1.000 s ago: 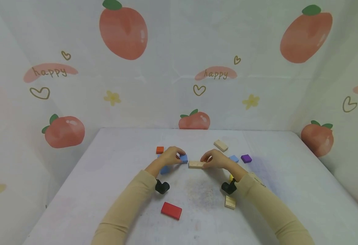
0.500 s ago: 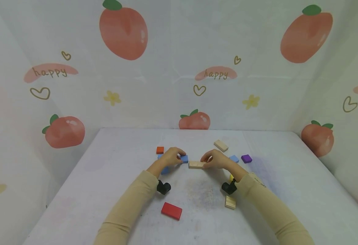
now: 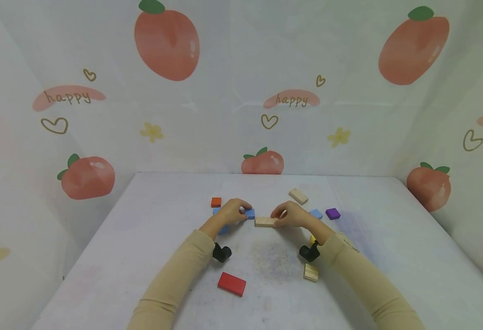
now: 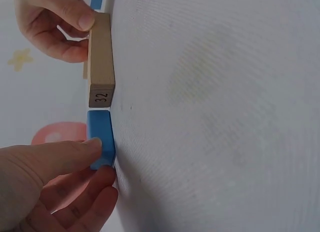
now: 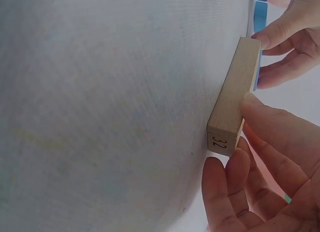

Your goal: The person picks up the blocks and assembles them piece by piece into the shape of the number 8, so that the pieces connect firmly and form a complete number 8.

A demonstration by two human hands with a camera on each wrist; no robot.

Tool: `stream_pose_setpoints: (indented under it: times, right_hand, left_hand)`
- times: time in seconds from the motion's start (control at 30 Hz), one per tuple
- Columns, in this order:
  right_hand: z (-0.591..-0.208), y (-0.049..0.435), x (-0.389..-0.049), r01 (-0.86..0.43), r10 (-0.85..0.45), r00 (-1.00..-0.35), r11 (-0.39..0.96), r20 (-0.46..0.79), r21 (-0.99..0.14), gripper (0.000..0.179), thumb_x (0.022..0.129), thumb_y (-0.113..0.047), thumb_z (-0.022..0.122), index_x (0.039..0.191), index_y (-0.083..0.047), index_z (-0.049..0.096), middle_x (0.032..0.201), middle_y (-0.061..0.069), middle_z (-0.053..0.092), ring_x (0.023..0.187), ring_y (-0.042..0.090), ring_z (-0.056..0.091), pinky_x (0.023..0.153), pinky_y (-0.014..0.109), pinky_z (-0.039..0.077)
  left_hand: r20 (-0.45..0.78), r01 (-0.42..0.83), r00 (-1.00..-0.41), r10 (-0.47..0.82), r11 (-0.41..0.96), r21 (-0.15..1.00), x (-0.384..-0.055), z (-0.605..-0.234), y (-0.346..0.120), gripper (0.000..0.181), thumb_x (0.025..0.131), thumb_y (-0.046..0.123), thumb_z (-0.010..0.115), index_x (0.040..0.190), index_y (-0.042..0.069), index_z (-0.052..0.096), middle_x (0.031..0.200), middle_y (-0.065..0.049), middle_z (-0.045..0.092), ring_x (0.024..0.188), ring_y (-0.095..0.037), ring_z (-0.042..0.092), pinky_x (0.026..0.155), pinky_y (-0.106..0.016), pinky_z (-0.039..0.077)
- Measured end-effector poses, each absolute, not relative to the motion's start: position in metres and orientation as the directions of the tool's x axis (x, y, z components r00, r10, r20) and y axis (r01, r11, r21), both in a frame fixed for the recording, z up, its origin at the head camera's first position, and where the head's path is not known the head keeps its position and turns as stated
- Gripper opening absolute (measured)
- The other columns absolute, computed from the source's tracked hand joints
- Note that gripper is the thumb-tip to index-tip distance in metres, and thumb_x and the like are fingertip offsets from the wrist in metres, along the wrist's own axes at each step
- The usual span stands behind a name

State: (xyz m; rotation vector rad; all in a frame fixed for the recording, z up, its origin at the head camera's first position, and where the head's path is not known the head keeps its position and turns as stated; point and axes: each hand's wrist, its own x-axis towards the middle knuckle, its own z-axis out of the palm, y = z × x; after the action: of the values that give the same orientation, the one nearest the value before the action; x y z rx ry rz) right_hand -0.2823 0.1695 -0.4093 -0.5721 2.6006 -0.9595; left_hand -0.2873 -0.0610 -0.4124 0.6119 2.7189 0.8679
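My left hand (image 3: pixel 230 211) pinches a small blue block (image 3: pixel 250 214) between thumb and fingers, low over the table. Just to its right lies a plain wooden block (image 3: pixel 264 222), its long side across the table. The right hand (image 3: pixel 292 214) grips that wooden block near its right end, thumb on the near side. Seen from the left wrist, the blue block (image 4: pixel 100 129) sits end to end with the wooden block (image 4: pixel 101 54), a narrow gap between them. The number 32 is printed on the wooden block's ends. In the right wrist view the wooden block (image 5: pixel 234 89) rests on the tabletop.
Blue blocks (image 3: pixel 223 230) lie partly hidden by the left wrist, with an orange block (image 3: pixel 216 202) behind. A red block (image 3: pixel 231 284) and short wooden block (image 3: pixel 310 272) lie nearer. Far right are a wooden block (image 3: pixel 298 196), light blue block (image 3: pixel 316 214) and purple block (image 3: pixel 333 213).
My left hand has moved slightly right with the blue block, narrowing the distance to the wooden block. The right hand and wooden block stay in place.
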Motion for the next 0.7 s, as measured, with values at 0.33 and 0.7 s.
stream_pose_setpoints:
  times: [0.33,0.7]
  right_hand:
    - [-0.4071,0.1694,-0.2818,-0.258,-0.465,-0.873,0.697,-0.147,-0.669,0.021,0.080,-0.010,0.070,0.098,-0.001,0.069,0.091,0.010,0.066,0.081,0.015,0.057,0.071,0.024,0.048]
    - [-0.4071,0.1691,-0.2818,-0.265,-0.470,-0.870,0.698,-0.147,-0.665,0.021,0.080,-0.010,0.070,0.098,-0.001,0.069,0.091,0.010,0.066,0.081,0.014,0.057,0.070,0.023,0.048]
  left_hand:
    - [-0.075,0.323,-0.888,0.453,0.733,0.599,-0.2879,-0.4131,-0.0603,0.033,0.085,0.002,0.062,0.118,0.005,0.064,0.118,-0.014,0.063,0.096,-0.022,0.062,0.085,-0.034,0.051]
    - [-0.071,0.328,-0.891,0.449,0.742,0.585,-0.2866,-0.4121,-0.0603,0.033,0.086,0.003,0.062,0.118,0.006,0.064,0.120,-0.014,0.061,0.096,-0.022,0.061,0.087,-0.035,0.050]
